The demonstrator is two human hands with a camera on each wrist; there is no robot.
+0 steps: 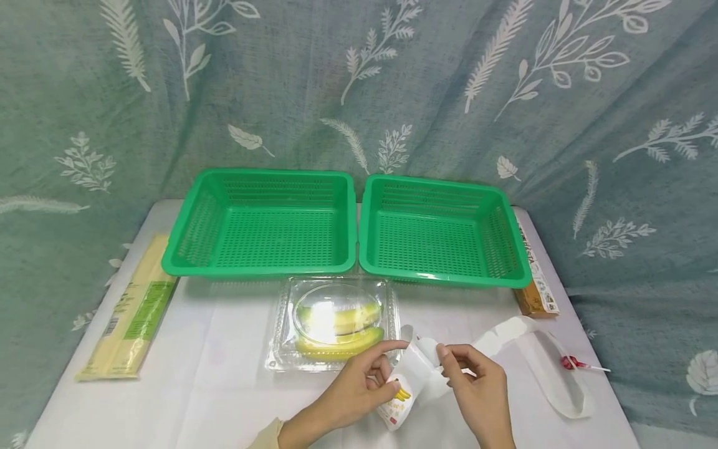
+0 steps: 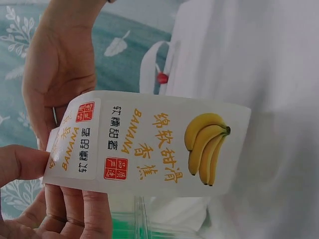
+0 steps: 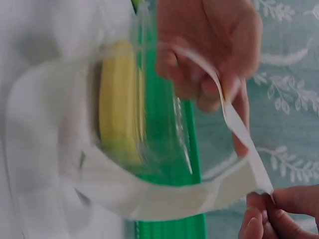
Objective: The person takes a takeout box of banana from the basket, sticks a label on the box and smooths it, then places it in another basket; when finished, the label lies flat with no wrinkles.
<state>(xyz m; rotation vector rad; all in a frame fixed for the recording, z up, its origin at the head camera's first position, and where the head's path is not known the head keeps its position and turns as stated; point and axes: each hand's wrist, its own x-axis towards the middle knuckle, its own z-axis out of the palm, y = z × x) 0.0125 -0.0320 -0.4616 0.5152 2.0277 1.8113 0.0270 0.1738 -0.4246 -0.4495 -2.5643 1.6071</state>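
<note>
My left hand (image 1: 359, 390) pinches a strip of white banana labels (image 1: 408, 380) between thumb and fingers, above the table's front. Printed bananas, orange lettering and red stamps show on the label strip (image 2: 164, 144) in the left wrist view. With thumb and fingertips my right hand (image 1: 479, 390) pinches a white edge of the strip, just right of the left hand. Whether a label is lifted off its backing there I cannot tell. The strip's plain tail (image 1: 507, 330) curls over the table to the right. Behind the hands lies a clear clamshell box (image 1: 280, 349) with bananas (image 1: 342, 346) inside.
Two green baskets (image 1: 263, 272) (image 1: 449, 278) stand side by side at the back. A long yellow-and-green pack (image 1: 131, 312) lies at left. At right are a brown-and-white box (image 1: 538, 293) and a red lollipop (image 1: 569, 362) near the table edge.
</note>
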